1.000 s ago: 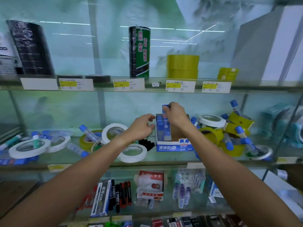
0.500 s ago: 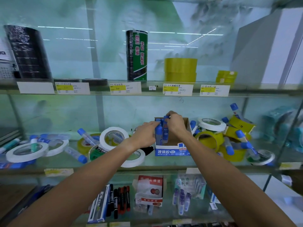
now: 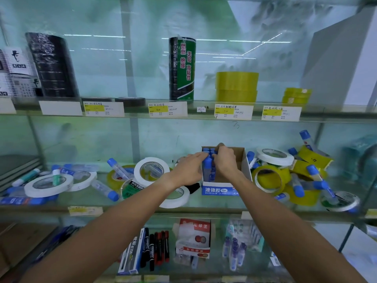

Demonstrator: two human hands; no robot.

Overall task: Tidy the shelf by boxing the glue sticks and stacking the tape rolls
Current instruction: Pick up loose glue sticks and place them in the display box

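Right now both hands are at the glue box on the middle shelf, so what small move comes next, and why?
Probably settle the blue-capped glue sticks upright in the box, then let go. Both the left hand and right hand have their fingers on the sticks at the box's left side; the right half looks empty, and loose sticks lie among the tape rolls.

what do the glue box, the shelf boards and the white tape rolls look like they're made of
Glue box: seemingly cardboard, brown matte inside, printed white and blue outside.
Shelf board: likely glass; the lower shelf's goods show through it, and its edge looks greenish.
White tape roll: a matte white band, perhaps paper or foam.
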